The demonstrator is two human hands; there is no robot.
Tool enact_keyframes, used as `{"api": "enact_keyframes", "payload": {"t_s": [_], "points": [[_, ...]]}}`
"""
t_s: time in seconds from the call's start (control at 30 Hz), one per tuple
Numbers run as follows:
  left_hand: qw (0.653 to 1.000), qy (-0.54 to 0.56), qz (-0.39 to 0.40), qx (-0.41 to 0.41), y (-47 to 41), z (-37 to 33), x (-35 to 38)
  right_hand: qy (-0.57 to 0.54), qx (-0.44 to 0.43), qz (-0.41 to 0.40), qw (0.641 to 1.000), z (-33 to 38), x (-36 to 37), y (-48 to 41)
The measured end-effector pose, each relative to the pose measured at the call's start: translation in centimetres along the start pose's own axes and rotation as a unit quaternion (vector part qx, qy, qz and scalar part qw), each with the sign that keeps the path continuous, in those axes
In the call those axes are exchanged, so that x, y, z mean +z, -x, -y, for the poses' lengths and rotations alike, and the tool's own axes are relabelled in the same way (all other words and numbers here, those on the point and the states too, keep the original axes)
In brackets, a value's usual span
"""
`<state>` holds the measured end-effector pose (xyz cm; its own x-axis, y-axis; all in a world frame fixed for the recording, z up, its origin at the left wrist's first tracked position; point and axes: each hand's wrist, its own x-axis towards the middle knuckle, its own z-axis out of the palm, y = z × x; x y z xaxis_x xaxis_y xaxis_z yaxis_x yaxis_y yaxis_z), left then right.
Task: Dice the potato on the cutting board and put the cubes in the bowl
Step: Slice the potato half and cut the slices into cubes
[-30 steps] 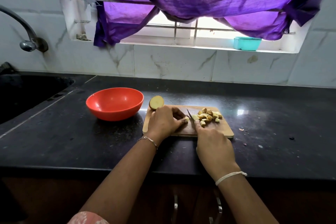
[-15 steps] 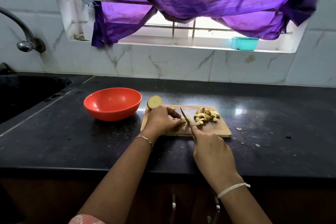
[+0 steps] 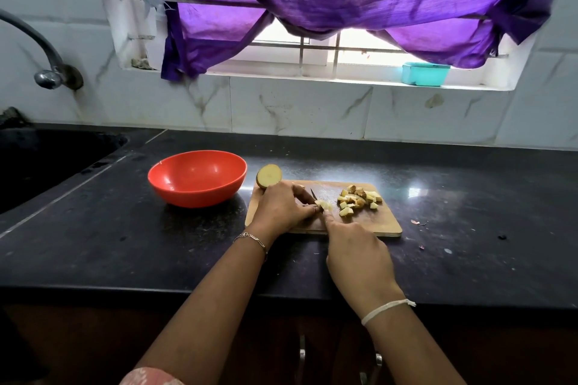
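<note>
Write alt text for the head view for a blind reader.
A person's left hand steadies a potato piece on a cutting board while the right hand cuts it with a knife. Diced cubes lie on the board's right; a potato half and an empty red bowl sit left.

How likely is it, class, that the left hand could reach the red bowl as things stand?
Probably yes: the left hand steadies a potato piece, but the red bowl sits close beside it, nothing between.

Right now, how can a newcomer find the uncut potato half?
Find the wooden board on the black counter, right of the red bowl. The potato half sits at its far left corner, one large round piece, not small like the cubes.
</note>
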<state>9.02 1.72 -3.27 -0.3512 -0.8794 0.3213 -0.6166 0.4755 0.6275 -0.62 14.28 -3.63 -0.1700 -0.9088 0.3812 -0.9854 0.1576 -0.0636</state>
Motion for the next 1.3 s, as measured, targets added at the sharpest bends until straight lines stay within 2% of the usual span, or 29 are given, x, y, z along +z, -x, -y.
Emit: {"api": "enact_keyframes", "payload": {"t_s": [0.2, 0.4, 0.8, 1.3], "points": [[1.0, -0.007, -0.008, 0.004, 0.2, 0.1, 0.0, 0.008, -0.009, -0.001, 1.0, -0.1, -0.1, -0.3], [0.999, 0.031, -0.039, -0.01, 0.4, -0.2, 0.0, 0.012, 0.025, -0.001, 1.0, -1.8, -0.1, -0.2], [1.0, 0.006, -0.012, 0.014, 0.3, 0.0, 0.5, -0.082, 0.046, -0.045, 0.995, -2.4, -1.0, 0.6], [0.999, -0.011, -0.021, 0.028, 0.1, 0.1, 0.4, -0.043, 0.031, -0.021, 0.998, -0.5, 0.0, 1.4]]}}
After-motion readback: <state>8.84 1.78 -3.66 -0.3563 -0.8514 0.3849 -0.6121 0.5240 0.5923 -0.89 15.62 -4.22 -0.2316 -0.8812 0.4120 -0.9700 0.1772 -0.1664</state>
